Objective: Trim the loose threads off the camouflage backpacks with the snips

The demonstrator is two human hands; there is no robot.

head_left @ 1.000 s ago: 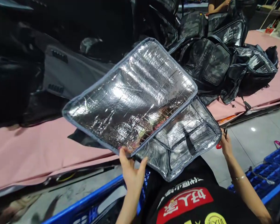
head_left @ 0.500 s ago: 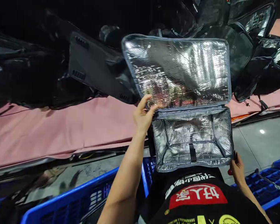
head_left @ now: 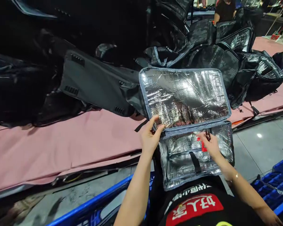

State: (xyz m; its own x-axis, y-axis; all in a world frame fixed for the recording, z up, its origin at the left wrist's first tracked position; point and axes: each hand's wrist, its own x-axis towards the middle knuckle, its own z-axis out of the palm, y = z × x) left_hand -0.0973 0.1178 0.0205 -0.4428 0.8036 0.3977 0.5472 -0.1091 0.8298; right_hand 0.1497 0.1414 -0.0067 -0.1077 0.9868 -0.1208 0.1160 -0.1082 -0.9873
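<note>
Surface (head_left: pixel 68 147): pink, dark bags (head_left: pixel 209 61) heaped along its far side.
Foil-lined bag (head_left: pixel 179 163): open before a black shirt (head_left: pixel 235 213), lid (head_left: pixel 186 94) raised.
Left hand (head_left: pixel 149 139): pinching the lid's lower left corner.
Right hand (head_left: pixel 212 147): over the bag's interior, grasping a red-and-black item (head_left: pixel 204 146), partly hidden.

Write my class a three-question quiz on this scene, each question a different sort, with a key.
1. True or false: the silver-lined flap is closed over the compartment.

2. Which colour is the short strap inside the compartment?
A) white
B) black
C) yellow

3. Fill in: the right hand holds a small item showing black and ____.

Key:
1. False; it is folded open, the left hand at its lower left corner.
2. B
3. red
</note>
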